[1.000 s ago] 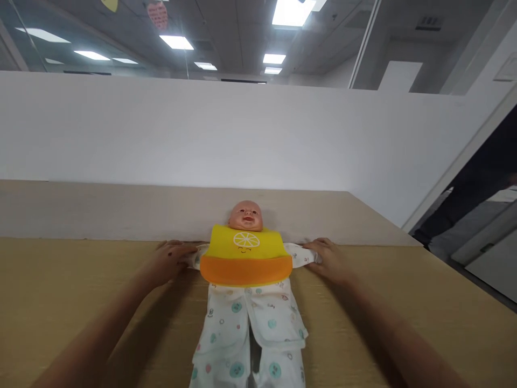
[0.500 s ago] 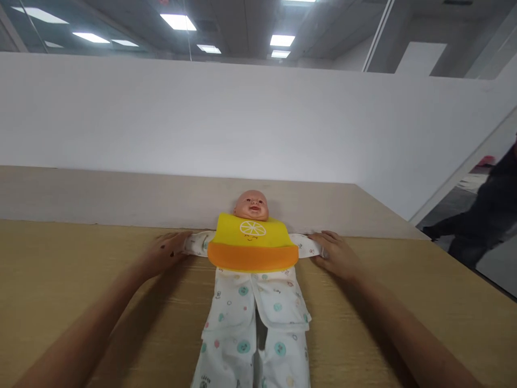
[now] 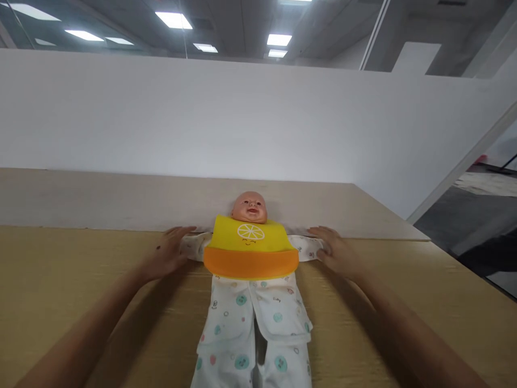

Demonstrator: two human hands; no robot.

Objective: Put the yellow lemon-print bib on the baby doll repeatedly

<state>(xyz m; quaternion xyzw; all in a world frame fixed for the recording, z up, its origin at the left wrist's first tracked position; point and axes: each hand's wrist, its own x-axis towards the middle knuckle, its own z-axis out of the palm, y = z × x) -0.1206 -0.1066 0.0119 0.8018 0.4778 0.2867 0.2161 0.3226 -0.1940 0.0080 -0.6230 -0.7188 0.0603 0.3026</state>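
From the doll's bib [image 3: 250,236], toward nine o'clock, I see the left hand [image 3: 166,252] has loosened its pinch on the printed sleeve [image 3: 197,247], fingers [image 3: 176,233] now spread. Toward three, the right hand [image 3: 334,252] has opened wider around the other sleeve [image 3: 306,248]. Farther that way, the dark-clothed bystander has mostly gone, leaving a dark blur [image 3: 490,253].

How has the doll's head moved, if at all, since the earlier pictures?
No, not visibly: against the pale board, the doll's head keeps the same place, just beyond the board's near edge. The whole view has shifted slightly.
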